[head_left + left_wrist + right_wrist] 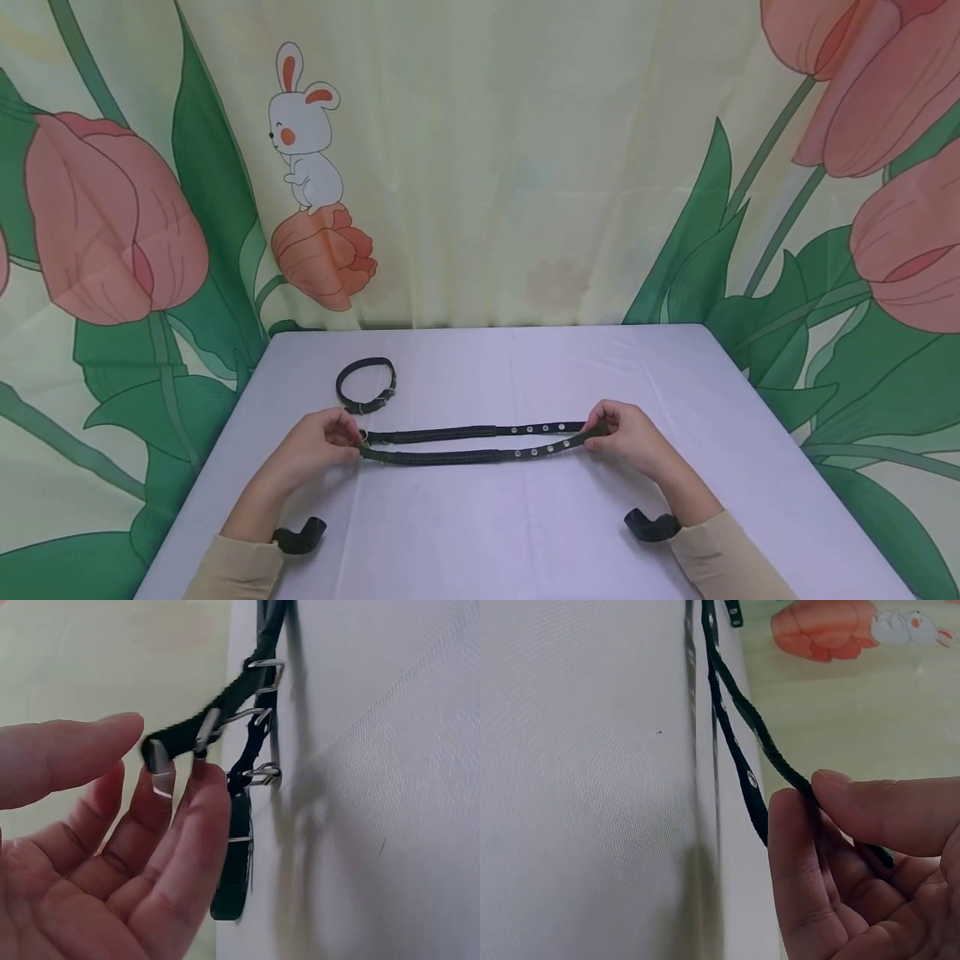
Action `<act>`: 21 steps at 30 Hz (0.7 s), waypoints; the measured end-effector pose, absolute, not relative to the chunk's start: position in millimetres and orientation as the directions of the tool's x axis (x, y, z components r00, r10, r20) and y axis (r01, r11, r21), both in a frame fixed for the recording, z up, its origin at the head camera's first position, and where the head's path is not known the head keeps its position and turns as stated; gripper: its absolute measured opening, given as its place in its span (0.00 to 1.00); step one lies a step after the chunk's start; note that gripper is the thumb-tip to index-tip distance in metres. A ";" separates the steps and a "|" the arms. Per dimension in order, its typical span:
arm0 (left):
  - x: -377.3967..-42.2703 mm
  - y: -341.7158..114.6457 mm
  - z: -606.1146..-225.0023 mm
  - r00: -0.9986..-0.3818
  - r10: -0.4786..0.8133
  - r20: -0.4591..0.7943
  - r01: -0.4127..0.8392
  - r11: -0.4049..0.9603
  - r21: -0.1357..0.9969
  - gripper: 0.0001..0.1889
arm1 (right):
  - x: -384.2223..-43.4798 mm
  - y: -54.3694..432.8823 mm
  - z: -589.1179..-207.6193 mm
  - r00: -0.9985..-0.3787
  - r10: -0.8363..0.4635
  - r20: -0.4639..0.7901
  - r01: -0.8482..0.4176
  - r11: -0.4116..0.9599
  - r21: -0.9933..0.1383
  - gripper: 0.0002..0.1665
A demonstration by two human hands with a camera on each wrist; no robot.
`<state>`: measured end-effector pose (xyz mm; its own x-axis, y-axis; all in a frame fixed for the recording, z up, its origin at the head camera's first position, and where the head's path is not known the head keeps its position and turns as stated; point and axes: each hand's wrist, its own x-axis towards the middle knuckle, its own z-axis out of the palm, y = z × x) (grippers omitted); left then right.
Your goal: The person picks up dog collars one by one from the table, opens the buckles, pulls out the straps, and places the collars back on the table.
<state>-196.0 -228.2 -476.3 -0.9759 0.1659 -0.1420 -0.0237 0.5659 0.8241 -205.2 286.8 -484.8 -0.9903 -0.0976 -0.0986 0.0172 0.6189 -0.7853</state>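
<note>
Two dark collars with silver buckles and eyelets lie stretched side by side between the hands. My left hand (322,442) holds the buckle end of the nearer collar (442,457); in the left wrist view the thumb and fingers are at that collar's end (180,739). The farther collar (450,433) has its buckle end beside the left fingers. My right hand (626,435) pinches the nearer collar's eyelet end between thumb and fingers. In the right wrist view the other collar's strap (739,761) runs behind the index finger, its tip hidden.
A third dark collar (366,385), buckled into a loop, lies at the back left of the white-covered table (480,533). A curtain (480,167) printed with tulips and a rabbit hangs behind the table. Black curved devices (302,536) are at both wrists.
</note>
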 end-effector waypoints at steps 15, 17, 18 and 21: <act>-199.9 -240.7 -473.0 -0.990 0.105 -0.092 -0.011 0.594 0.804 0.14 | -206.8 294.4 -479.3 -0.996 -0.055 -0.076 0.028 0.600 -0.800 0.17; -200.4 -241.0 -470.8 -0.992 0.094 -0.087 -0.016 0.586 0.810 0.15 | -206.9 294.0 -477.6 -0.997 -0.052 -0.056 0.014 0.588 -0.809 0.20; -200.8 -241.1 -469.5 -0.992 0.088 -0.086 -0.018 0.585 0.811 0.16 | -207.0 293.9 -476.7 -0.998 -0.054 -0.043 0.003 0.585 -0.811 0.21; -201.8 -240.8 -466.1 -0.994 0.078 -0.071 -0.013 0.578 0.816 0.18 | -207.1 292.9 -474.1 -0.997 -0.071 -0.014 -0.029 0.568 -0.822 0.26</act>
